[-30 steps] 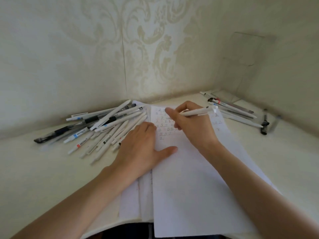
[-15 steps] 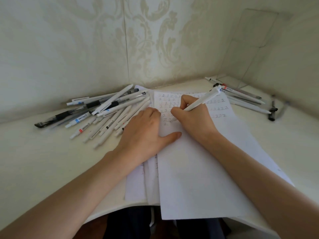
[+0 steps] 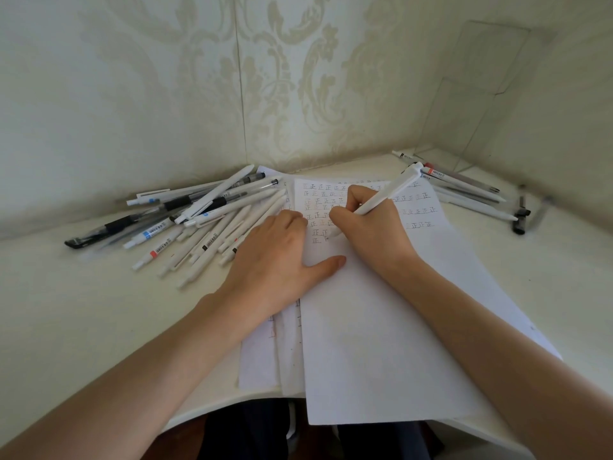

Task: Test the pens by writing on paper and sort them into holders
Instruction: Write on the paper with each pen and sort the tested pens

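On the top sheet of paper [image 3: 381,327], lying on a pale table [image 3: 83,310] set into a wallpapered corner, the right hand [image 3: 371,227] grips a white pen [image 3: 381,197] with its tip down on the page beside rows of small written marks, while the left hand [image 3: 278,260] lies flat with straight fingers across the paper's left edge. Just left of the sheets sits a loose pile of pens [image 3: 199,217], white, clear and black, and a smaller group of pens [image 3: 464,187] lies at the far right near a clear stand [image 3: 481,94] in the corner, with a black pen [image 3: 520,210] off to the right.
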The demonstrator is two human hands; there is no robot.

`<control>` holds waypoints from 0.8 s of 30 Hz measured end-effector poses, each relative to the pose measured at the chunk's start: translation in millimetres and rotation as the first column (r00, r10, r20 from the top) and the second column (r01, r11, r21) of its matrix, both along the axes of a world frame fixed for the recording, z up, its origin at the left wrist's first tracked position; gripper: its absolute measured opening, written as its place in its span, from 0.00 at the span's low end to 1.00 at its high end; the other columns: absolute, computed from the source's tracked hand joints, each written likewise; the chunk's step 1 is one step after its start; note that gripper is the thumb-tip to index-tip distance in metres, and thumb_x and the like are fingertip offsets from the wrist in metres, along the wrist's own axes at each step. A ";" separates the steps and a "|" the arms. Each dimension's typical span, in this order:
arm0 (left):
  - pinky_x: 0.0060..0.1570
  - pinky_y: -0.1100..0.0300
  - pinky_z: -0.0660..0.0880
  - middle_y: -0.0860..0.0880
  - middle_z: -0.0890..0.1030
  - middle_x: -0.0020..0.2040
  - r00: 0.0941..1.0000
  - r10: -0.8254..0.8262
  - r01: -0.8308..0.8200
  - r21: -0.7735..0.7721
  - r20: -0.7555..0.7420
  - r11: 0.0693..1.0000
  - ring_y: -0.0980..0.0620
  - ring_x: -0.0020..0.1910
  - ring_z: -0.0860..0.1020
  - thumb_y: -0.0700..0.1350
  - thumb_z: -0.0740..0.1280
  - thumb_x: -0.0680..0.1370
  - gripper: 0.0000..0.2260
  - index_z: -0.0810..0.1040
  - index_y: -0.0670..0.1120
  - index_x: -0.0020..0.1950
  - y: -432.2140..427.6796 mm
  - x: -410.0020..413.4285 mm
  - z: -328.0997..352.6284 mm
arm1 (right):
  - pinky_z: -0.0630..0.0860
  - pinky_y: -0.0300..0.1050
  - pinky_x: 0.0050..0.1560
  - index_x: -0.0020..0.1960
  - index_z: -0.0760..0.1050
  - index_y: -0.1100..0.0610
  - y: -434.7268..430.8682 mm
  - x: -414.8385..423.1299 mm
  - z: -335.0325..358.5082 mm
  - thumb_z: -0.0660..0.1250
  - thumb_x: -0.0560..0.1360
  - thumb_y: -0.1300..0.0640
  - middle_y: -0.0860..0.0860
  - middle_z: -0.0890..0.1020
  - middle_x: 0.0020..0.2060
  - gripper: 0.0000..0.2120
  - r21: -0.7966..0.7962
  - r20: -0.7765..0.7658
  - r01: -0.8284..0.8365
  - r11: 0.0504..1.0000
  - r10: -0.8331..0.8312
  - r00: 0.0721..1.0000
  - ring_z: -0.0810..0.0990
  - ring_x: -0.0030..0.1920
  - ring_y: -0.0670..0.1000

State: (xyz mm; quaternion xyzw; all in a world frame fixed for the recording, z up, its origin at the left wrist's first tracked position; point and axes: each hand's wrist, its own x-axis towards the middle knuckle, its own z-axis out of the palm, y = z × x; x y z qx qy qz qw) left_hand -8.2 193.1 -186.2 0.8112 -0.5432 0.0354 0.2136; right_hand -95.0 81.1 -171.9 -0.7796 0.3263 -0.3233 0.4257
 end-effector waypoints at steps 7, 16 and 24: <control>0.57 0.59 0.64 0.50 0.70 0.66 1.000 -0.009 0.009 0.005 -0.006 1.000 0.51 0.63 0.68 0.66 0.60 0.72 0.32 0.69 0.44 0.65 0.6 -0.7 0.8 | 0.57 0.35 0.23 0.31 0.59 0.55 1.3 0.6 1.1 0.65 0.68 0.63 0.49 0.62 0.26 0.16 -0.012 -0.031 -0.017 1.000 0.017 0.999 0.63 0.22 0.42; 0.57 0.60 0.63 0.51 0.68 0.67 1.000 -0.013 0.013 0.009 -0.018 1.000 0.52 0.64 0.67 0.67 0.59 0.72 0.33 0.68 0.45 0.67 1.2 -0.1 1.2 | 0.58 0.33 0.23 0.31 0.59 0.55 0.8 -0.4 -0.1 0.64 0.71 0.62 0.43 0.64 0.19 0.16 0.010 -0.025 0.034 0.999 -0.034 0.999 0.63 0.21 0.42; 0.58 0.66 0.58 0.54 0.66 0.68 0.987 -0.108 0.099 -0.077 -0.121 0.992 0.56 0.67 0.62 0.66 0.64 0.69 0.38 0.58 0.49 0.73 5.1 0.2 3.0 | 0.73 0.41 0.36 0.46 0.78 0.55 -8.6 -16.0 5.1 0.69 0.75 0.54 0.48 0.80 0.30 0.05 -0.216 0.000 0.048 0.975 -0.049 0.999 0.77 0.32 0.43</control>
